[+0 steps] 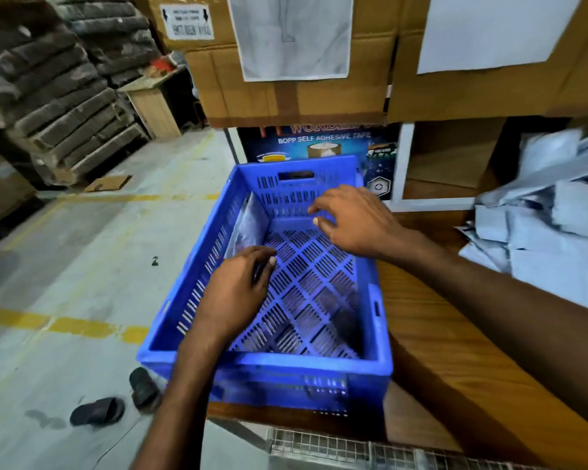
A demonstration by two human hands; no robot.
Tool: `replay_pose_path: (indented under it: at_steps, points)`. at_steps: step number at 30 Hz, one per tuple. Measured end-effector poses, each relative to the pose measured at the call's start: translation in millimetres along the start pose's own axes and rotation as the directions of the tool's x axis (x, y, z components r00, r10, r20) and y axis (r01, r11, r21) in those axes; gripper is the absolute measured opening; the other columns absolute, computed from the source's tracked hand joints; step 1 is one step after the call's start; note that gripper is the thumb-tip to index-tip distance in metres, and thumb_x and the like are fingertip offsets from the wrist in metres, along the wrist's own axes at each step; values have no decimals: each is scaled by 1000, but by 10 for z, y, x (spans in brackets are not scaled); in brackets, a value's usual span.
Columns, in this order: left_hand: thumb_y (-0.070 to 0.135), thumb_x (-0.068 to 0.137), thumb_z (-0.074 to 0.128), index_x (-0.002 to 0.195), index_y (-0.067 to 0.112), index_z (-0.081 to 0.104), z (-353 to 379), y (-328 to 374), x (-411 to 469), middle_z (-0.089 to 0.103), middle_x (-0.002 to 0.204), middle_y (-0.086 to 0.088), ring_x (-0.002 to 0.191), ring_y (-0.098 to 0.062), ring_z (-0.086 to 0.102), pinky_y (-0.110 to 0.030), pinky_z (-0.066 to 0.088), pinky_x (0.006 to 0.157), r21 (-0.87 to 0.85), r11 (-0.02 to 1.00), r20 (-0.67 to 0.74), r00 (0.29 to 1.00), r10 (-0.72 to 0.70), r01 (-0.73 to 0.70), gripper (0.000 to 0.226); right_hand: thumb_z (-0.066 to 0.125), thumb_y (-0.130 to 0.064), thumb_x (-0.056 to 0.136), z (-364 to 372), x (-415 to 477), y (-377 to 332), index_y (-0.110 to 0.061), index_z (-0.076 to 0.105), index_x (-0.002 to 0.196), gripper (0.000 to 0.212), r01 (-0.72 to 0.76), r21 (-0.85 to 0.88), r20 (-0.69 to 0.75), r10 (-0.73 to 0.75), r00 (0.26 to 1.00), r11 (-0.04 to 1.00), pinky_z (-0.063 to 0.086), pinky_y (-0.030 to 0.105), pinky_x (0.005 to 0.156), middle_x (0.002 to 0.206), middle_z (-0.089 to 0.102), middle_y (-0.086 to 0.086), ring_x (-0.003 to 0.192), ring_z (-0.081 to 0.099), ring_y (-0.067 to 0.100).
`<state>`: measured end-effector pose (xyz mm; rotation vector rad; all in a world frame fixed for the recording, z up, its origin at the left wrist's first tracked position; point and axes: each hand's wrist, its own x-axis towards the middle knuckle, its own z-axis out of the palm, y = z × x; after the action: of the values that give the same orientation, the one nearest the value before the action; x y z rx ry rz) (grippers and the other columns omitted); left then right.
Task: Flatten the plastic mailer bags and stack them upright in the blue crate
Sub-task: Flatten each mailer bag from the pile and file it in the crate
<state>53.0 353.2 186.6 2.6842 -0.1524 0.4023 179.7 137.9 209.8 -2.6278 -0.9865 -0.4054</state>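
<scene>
My R hand (353,222) is hovering loose-fingered over blue crate (286,368). L hand (235,290) is curling by 1 upright mailer bag (248,225); grip unclear.

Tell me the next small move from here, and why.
Probably swing the right hand across to the pile of mailer bags on the table and pick one up. The blue crate seems to hold only one bag, upright against its left wall. Both hands hover over the crate holding nothing, the left hand beside that bag.
</scene>
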Motion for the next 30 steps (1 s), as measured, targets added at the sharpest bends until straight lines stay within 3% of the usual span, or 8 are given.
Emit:
replay_pose_path:
  at_steps: [6, 9, 13, 18, 21, 25, 27, 30]
  points:
    - [26, 104, 56, 115, 12, 75, 422, 1043, -135, 74, 118, -1, 108, -17, 67, -27, 47, 96, -108, 993, -163, 986, 30, -49, 26, 60, -25, 90, -91, -957, 412, -22, 70, 96, 13, 8, 53, -269, 7, 963, 999, 45, 38, 79, 101, 70, -4, 95, 60, 24]
    - [20, 102, 60, 112, 12, 76, 647, 1575, -161, 74, 114, -1, 107, -15, 66, -20, 43, 99, -140, 986, -238, 970, 53, -88, 20, 64, -23, 90, -186, -1425, 628, -21, 71, 97, 10, 5, 87, -301, 21, 953, 996, 47, 38, 80, 102, 70, -5, 97, 61, 22]
    - [22, 103, 59, 110, 11, 75, 1103, 2252, -209, 73, 114, -2, 109, -17, 66, -33, 50, 99, -147, 979, -283, 955, 92, -138, 21, 65, -22, 91, -263, -2121, 1013, -18, 72, 97, 10, -43, 149, -256, 81, 963, 988, 50, 40, 77, 100, 69, -1, 94, 60, 22]
    - [24, 102, 59, 109, 16, 74, 2019, 2840, -296, 72, 111, 2, 101, -18, 65, -34, 51, 88, -186, 978, -129, 989, 76, -100, 18, 67, -24, 90, -299, -3002, 1683, -21, 74, 99, 12, -213, 152, -165, 238, 957, 965, 52, 40, 78, 99, 71, -4, 95, 61, 22]
    - [21, 99, 63, 111, 18, 73, 2618, 3051, -399, 72, 113, 0, 103, -20, 64, -31, 46, 90, -171, 982, 12, 996, 84, -81, 16, 65, -25, 91, -376, -3427, 2115, -24, 73, 97, 11, -329, 148, -105, 346, 932, 933, 51, 40, 82, 101, 71, -6, 98, 60, 19]
    - [30, 103, 56, 124, 19, 68, 3145, 3254, -608, 65, 127, 3, 115, -17, 59, -31, 45, 101, -194, 978, 141, 985, 104, -75, 26, 67, -23, 88, -476, -3805, 2582, -21, 73, 102, 15, -447, 162, -165, 471, 867, 880, 52, 40, 83, 105, 71, -4, 101, 61, 22]
    - [35, 104, 54, 128, 20, 65, 3317, 3291, -680, 60, 133, 4, 121, -15, 54, -30, 42, 105, -165, 983, 155, 982, 106, -80, 30, 68, -34, 90, -475, -3881, 2742, -22, 68, 118, 30, -472, 150, -125, 490, 863, 869, 50, 41, 91, 119, 67, -2, 113, 58, 22]
    - [39, 105, 51, 130, 22, 62, 3431, 3262, -730, 54, 137, 4, 127, -17, 50, -33, 41, 106, -139, 986, 145, 983, 112, -92, 31, 64, -57, 90, -398, -3791, 2847, -26, 41, 150, 72, -409, 72, 15, 409, 912, 910, 36, 41, 110, 153, 44, 0, 139, 38, 21]
